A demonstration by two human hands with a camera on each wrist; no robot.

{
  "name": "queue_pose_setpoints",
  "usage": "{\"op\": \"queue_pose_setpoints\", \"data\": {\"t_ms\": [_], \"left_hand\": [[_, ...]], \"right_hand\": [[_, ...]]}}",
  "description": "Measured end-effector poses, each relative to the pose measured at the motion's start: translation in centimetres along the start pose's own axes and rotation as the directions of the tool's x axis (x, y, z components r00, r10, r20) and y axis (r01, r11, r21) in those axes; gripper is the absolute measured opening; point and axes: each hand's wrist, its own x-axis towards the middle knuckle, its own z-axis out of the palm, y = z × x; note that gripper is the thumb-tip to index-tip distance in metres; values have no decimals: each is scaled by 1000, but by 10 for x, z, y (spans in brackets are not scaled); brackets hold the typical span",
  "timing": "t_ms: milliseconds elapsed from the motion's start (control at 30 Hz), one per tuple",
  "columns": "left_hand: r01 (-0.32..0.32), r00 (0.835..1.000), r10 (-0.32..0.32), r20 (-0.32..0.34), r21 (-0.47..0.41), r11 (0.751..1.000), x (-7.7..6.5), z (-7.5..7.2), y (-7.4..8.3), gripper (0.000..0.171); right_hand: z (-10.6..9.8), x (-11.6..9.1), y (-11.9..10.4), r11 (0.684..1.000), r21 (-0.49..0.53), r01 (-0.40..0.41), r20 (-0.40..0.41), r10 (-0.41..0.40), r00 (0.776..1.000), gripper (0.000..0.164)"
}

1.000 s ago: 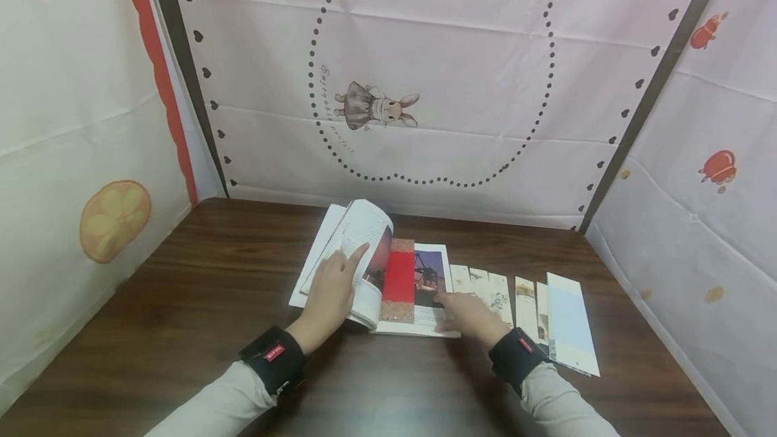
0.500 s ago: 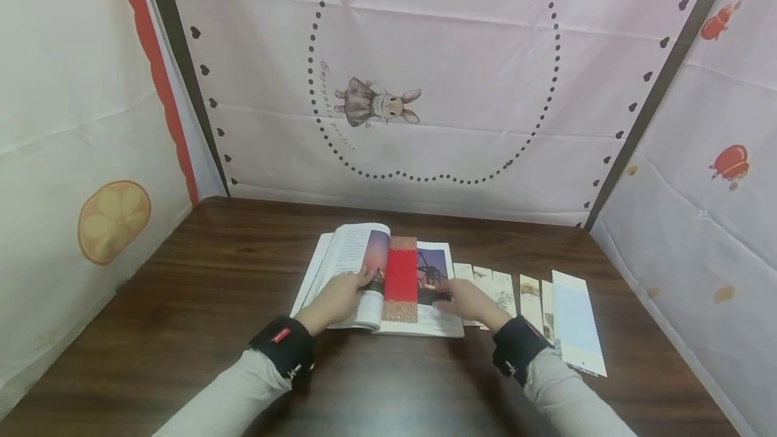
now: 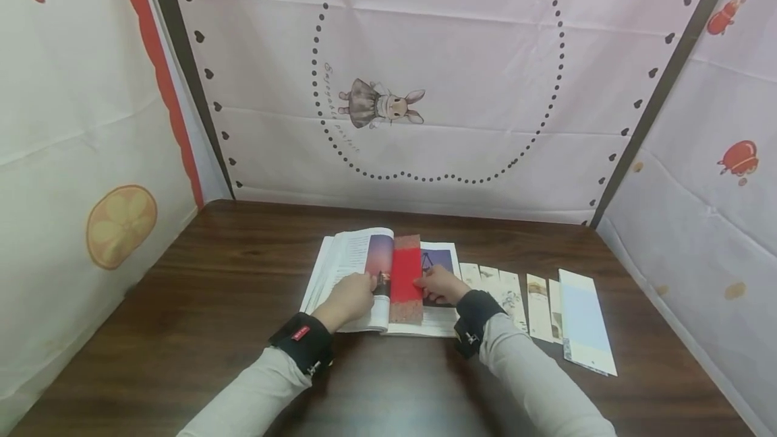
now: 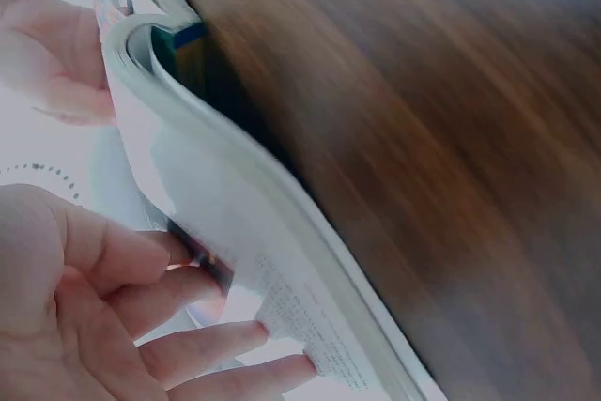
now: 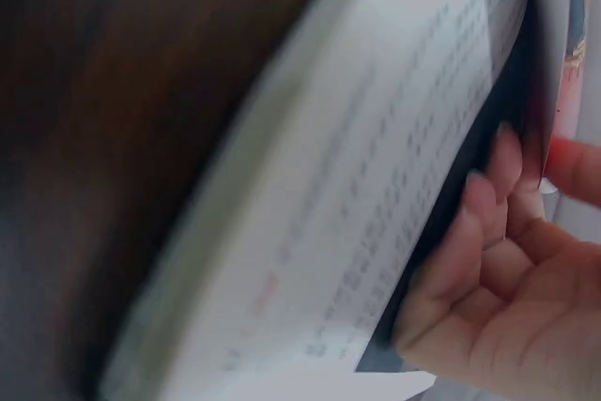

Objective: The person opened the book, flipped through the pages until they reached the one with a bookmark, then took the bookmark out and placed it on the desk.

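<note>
An open book (image 3: 349, 255) lies on the table, with a red bookmark (image 3: 405, 275), patterned at both ends, along its fold. My right hand (image 3: 442, 284) pinches the bookmark's right edge between thumb and bent fingers. In the right wrist view, the thumb of this hand (image 5: 507, 298) is on the strip, with the fingertips curled behind it above the printed page (image 5: 376, 138). My left hand (image 3: 351, 297) rests on the left page beside the fold. Seen from the left wrist, its slightly bent fingers (image 4: 207, 354) touch the curved page (image 4: 216, 176).
Right of the book, several pale illustrated cards (image 3: 512, 295) lie in a row, partly behind my right wrist. A larger light-blue and white card (image 3: 585, 322) lies at the row's end. Printed cloth walls (image 3: 473, 86) stand round the brown table (image 3: 243, 288).
The lifted left pages have come down flat under my left hand. My right hand has moved left from the right page's photo and taken hold of the red bookmark's edge.
</note>
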Motion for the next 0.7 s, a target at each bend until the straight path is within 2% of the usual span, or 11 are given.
{"op": "queue_pose_setpoints", "data": {"t_ms": [67,167,233,333,433,567,700], "left_hand": [[10,1000,-9,4,-16,1000,1,0,-1,13],[15,1000,-15,-11,-45,999,1,1,-1,28],[16,999,-17,-42,-33,999,1,4,1,32],[25,995,-21,-99,43,999,-1,8,7,42],[27,987,-3,-163,148,989,-4,12,14,51],[28,979,20,-203,226,974,-7,15,19,56],[36,981,12,-192,244,969,-9,15,19,62]], "right_hand": [[-2,-1,3,1000,11,-2,0,2,1000,20],[-11,-4,9,996,91,-8,15,7,1000,27],[-19,-7,14,989,146,-8,32,3,999,35],[-28,-12,21,977,214,-10,58,-2,998,43],[-38,-21,27,976,220,13,51,-25,998,47],[-62,-34,38,969,226,103,8,-108,994,36],[-101,-52,62,965,203,168,9,-173,985,23]]}}
